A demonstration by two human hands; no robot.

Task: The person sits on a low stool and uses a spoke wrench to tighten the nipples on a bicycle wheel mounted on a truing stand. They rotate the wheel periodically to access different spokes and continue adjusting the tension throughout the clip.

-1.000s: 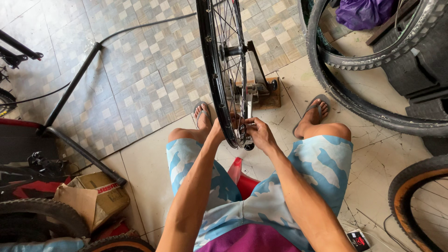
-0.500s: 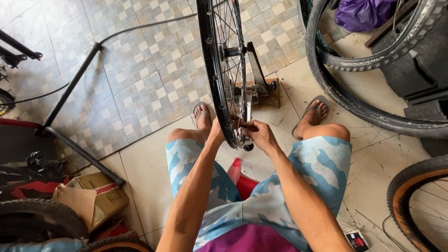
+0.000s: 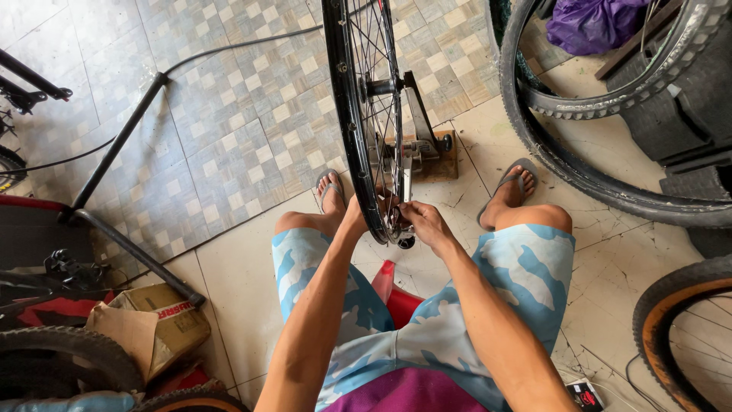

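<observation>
A bare black bicycle wheel rim [image 3: 345, 114] with thin spokes stands upright in a truing stand [image 3: 418, 145] on a wooden base, between my knees. My left hand [image 3: 357, 216] rests against the near part of the rim from the left side, mostly hidden behind it. My right hand [image 3: 425, 223] pinches a small tool at the spoke ends by the rim's lowest near point. I sit on a red stool [image 3: 393, 294], feet in sandals.
Large tyres [image 3: 579, 172] lean at the right, another tyre [image 3: 671, 336] sits at the lower right. A cardboard box [image 3: 149, 328] and bike parts lie at the left. A black metal tube [image 3: 114, 149] crosses the patterned floor tiles. A purple bag [image 3: 591, 23] lies at the top right.
Both hands stay at the bottom of the rim with only slight finger shifts. The wheel and stand have not moved.
</observation>
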